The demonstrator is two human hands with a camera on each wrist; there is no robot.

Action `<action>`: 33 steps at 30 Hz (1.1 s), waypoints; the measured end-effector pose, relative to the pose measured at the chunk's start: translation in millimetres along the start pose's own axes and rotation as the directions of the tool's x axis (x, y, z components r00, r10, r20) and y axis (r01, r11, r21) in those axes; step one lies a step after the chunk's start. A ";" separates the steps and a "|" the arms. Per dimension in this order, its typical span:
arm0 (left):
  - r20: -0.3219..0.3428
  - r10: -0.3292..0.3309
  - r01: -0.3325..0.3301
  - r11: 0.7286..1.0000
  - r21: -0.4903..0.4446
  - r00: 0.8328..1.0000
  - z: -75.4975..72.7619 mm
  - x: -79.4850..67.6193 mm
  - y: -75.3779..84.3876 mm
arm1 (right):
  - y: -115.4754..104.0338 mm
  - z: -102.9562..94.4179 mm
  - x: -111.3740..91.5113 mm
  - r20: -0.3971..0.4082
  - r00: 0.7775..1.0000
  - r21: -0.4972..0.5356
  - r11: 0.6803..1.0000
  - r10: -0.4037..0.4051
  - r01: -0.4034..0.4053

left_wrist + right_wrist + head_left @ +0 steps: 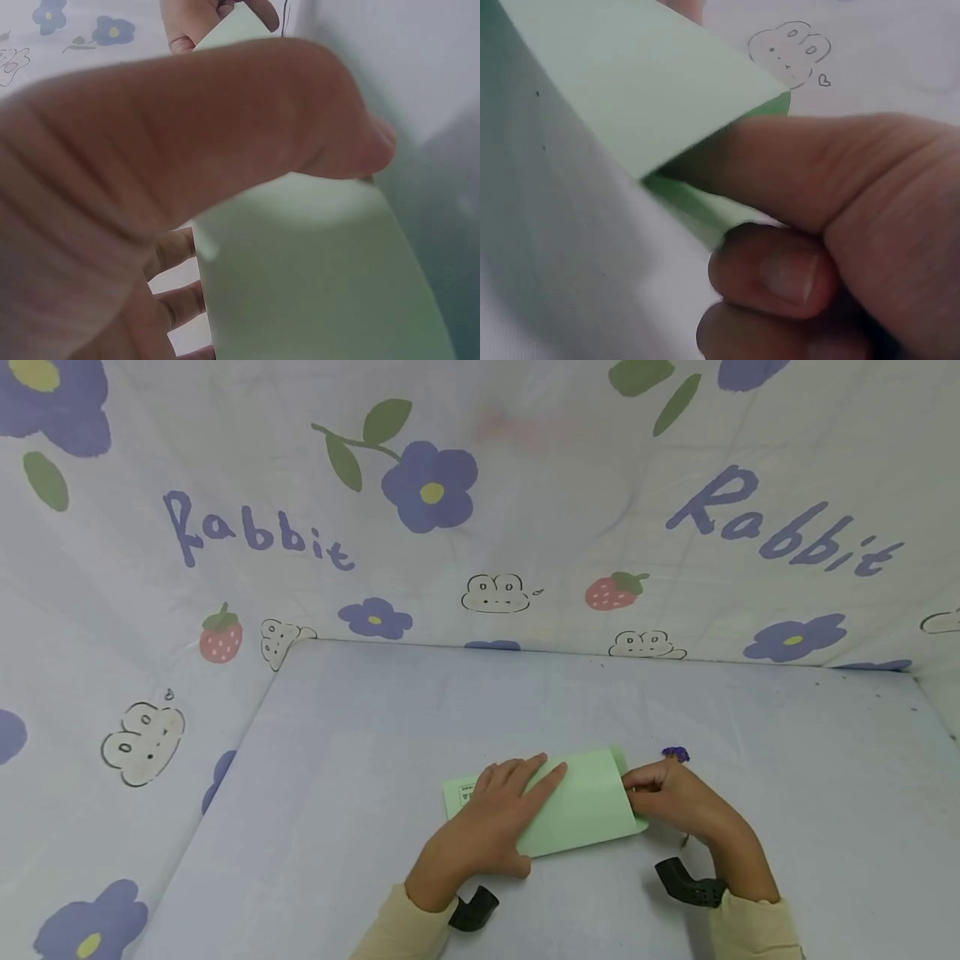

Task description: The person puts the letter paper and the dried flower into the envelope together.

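A pale green paper envelope (581,802) lies slightly slanted on the table, with small dark print near its left end. My left hand (495,822) rests across its left half, fingers spread and fairly straight, the thumb by the near edge. At the envelope's right end, my right hand (675,797) pinches the paper at the opening. One digit (757,165) reaches inside the gap in the right wrist view, while the other fingers (780,277) curl below it. A dried purple flower (676,753) shows beyond the right hand; its thin stem is partly hidden under that hand.
The table (337,760) has a plain pale cover. A patterned cloth (540,510) with flowers, rabbits and strawberries hangs behind it and along the left side. Black curved wrist mounts (688,885) stick out from both sleeves near the tabletop.
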State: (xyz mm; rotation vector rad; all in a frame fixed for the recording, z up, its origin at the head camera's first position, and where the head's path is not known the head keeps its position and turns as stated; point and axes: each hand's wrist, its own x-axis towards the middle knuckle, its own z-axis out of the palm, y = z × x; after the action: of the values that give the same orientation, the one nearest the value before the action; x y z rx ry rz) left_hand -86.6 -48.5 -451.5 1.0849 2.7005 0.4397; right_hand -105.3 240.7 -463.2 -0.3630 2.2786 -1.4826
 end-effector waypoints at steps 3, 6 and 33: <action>0.001 0.004 -0.004 1.000 -0.002 1.000 0.8 -0.1 1.0 | 0.0 -1.5 -0.9 -0.019 1.000 -0.026 0.999 0.020 -0.021; -0.002 0.005 -0.005 1.000 -0.009 1.000 1.1 -0.2 -0.5 | 0.7 -8.2 -5.8 -0.129 0.989 -0.107 0.991 0.071 -0.085; -0.026 -0.016 0.014 0.999 -0.049 1.000 -3.1 -3.9 -11.1 | 19.7 -29.1 -17.3 -0.427 0.819 -0.112 0.877 0.383 -0.468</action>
State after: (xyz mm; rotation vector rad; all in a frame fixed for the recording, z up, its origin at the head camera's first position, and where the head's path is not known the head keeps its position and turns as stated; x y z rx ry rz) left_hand -91.9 -59.4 -452.1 1.0523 2.7038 0.5188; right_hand -103.3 279.6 -467.5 0.4199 2.6060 -1.1538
